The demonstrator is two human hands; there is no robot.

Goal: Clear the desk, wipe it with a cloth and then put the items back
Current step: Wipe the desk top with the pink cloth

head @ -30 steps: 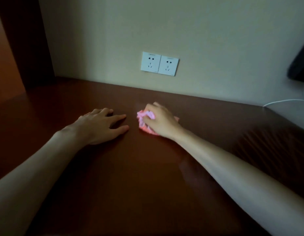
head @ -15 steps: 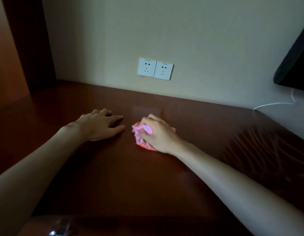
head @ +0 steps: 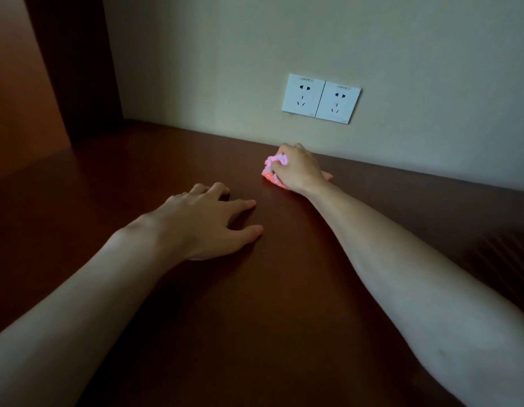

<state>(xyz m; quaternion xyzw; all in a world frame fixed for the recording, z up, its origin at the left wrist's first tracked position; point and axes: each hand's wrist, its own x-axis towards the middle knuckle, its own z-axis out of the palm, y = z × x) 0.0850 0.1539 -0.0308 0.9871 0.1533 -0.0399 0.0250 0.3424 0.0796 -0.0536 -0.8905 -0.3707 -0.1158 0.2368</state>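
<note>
The right hand (head: 296,168) is bunched round a pink cloth (head: 269,175), its fingers curled over the top of the wad and clutching it against the desk (head: 299,289); a fold of the cloth pokes up between the knuckles, the bulk of it shows to the left of the hand, and a small corner peeks out on the hand's far right side; the cloth lies on the dark brown desk top close to its back edge, just in front of the wall (head: 225,54) and almost directly below the double socket (head: 321,98); the right forearm stretches from the lower right corner up to that spot; the left hand (head: 205,221) grips nothing, lying palm down on the desk with its fingers loosely spread and their tips touching the wood, nearer to the person and to the left of the cloth, well apart from it; its forearm comes in from the lower left corner; a dark upright panel (head: 78,63) stands at the left end of the desk, and faint stripes of reflection show on the surface at the far right
</note>
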